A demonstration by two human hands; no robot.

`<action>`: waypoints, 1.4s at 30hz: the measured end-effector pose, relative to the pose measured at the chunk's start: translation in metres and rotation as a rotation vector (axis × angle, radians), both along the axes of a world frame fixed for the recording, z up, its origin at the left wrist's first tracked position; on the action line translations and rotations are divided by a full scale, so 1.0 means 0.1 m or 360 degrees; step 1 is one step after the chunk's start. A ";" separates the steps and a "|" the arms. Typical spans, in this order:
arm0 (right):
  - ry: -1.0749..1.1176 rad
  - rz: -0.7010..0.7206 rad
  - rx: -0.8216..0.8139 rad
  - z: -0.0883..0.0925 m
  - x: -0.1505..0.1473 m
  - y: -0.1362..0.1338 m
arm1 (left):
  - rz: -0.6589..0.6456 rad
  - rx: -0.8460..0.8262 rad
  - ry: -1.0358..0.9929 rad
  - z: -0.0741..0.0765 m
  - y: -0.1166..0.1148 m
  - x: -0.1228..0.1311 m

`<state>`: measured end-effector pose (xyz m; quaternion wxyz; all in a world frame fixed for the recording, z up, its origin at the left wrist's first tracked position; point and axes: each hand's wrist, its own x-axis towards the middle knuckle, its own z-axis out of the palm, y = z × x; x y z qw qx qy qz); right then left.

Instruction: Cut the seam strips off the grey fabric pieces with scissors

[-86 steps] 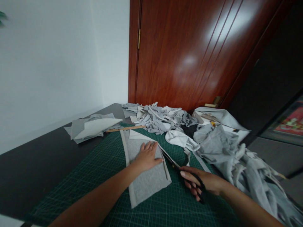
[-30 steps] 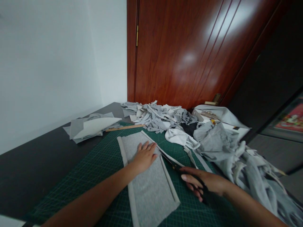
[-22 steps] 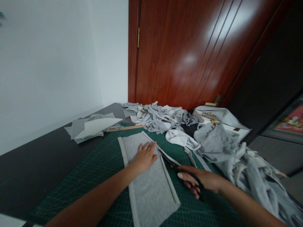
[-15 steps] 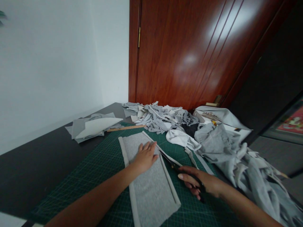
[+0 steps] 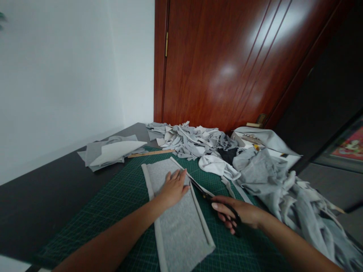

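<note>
The gray fabric piece lies flat on the green cutting mat, at the near middle of the table. The left hand rests palm down on it, fingers extended and grasping nothing, fingertips close to the fabric's right edge. The right hand grips the black scissors, its fingers closed around the handles. The blades point far and left along that edge, their tips just beside the left fingertips; a narrow pale strip runs along their right side.

On the far side, a thin wooden strip lies between 2 piles: cloth pieces to the left and tangled scraps to the right. A crumpled white cloth lies far right of the fabric, beside heaped gray cloth.
</note>
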<state>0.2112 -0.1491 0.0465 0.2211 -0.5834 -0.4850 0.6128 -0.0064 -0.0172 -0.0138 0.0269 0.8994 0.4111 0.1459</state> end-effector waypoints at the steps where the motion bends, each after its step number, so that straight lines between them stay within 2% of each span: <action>1: -0.0005 0.0015 0.0003 0.01 -0.01 0.03 | 0.0000 0.0006 -0.0002 0.00 0.00 0.00; 7: -0.0054 0.0113 0.0029 0.06 -0.06 0.14 | -0.0008 -0.0023 -0.0006 0.02 -0.01 0.00; 11: -0.0080 0.0133 0.0062 0.03 -0.05 0.17 | -0.0007 -0.0014 -0.0012 0.00 -0.01 0.00; 19: -0.0118 0.0088 0.0107 0.03 -0.01 0.06 | 0.0004 0.0013 0.0012 -0.01 0.02 -0.01; 23: -0.0081 -0.0034 0.0033 0.00 0.12 -0.12 | 0.0033 -0.0062 0.0042 0.03 -0.17 0.02; 27: -0.0099 0.0053 0.0045 -0.04 0.32 -0.33 | 0.0005 -0.0119 0.0073 0.07 -0.48 0.05; 29: -0.0084 0.0040 0.0019 -0.05 0.39 -0.40 | -0.0043 -0.0094 0.0075 0.13 -0.55 0.04; 31: -0.0064 0.0028 -0.0005 -0.04 0.41 -0.43 | -0.0091 -0.0040 0.0080 0.20 -0.52 0.03; 35: -0.0083 0.0053 0.0001 0.01 0.38 -0.43 | -0.0168 0.0072 0.0155 0.31 -0.31 0.01; 38: -0.0121 0.0079 0.0004 0.02 0.36 -0.43 | -0.0241 0.0114 0.0080 0.26 -0.16 0.02; 42: -0.0168 0.0130 0.0019 0.01 0.37 -0.44 | -0.0303 0.0015 -0.0143 0.12 -0.08 0.02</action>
